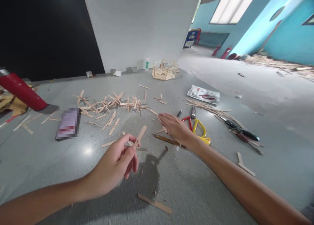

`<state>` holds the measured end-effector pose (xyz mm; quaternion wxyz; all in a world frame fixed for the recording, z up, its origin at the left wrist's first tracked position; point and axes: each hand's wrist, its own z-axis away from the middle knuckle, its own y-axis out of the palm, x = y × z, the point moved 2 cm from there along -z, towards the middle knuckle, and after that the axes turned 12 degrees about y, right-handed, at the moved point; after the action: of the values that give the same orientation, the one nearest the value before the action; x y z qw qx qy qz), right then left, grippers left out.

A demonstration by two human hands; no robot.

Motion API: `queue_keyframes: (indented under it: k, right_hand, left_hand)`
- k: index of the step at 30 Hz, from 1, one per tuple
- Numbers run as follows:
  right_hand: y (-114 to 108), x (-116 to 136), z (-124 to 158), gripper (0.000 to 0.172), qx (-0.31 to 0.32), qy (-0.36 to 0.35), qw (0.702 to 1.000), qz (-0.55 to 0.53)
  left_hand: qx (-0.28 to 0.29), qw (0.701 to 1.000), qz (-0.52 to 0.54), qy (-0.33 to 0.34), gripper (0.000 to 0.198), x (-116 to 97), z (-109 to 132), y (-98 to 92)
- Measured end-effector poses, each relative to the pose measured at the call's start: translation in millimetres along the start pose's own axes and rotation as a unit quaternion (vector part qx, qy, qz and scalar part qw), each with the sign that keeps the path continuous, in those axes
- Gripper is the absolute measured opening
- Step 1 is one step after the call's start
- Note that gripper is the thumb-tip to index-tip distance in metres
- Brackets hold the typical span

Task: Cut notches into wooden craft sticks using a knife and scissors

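My left hand (115,164) pinches a pale wooden craft stick (141,135) between thumb and fingers, holding it tilted a little above the grey floor. My right hand (175,127) reaches forward, palm down, fingers together over loose sticks (160,130) lying flat on the floor; whether it grips one is hidden. Beyond both hands lies a scattered row of glued stick crosses (110,104). A brown pencil-like stick (168,140) lies just under my right wrist.
Yellow-handled and red-handled cutters (200,128) lie right of my right hand, with more tools (241,133) and a printed packet (203,94) beyond. A hexagonal stick basket (165,70) stands near the white wall. A red tool (22,91) and a phone (68,123) lie left.
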<state>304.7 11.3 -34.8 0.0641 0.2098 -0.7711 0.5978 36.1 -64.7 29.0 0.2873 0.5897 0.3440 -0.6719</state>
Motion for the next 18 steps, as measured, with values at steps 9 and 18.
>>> queue_keyframes:
  k: [9, 18]
  right_hand:
    - [-3.7, 6.9, 16.2, 0.024, 0.008, 0.061, 0.998, 0.030]
    - [1.2, 14.0, 28.2, 0.021, 0.047, 0.025, 0.999, -0.006]
  left_hand:
    - [0.005, 1.000, -0.013, 0.016, 0.027, -4.4, 1.8, 2.6]
    - [0.010, 0.999, -0.033, 0.031, 0.029, -3.8, 4.7, 3.0]
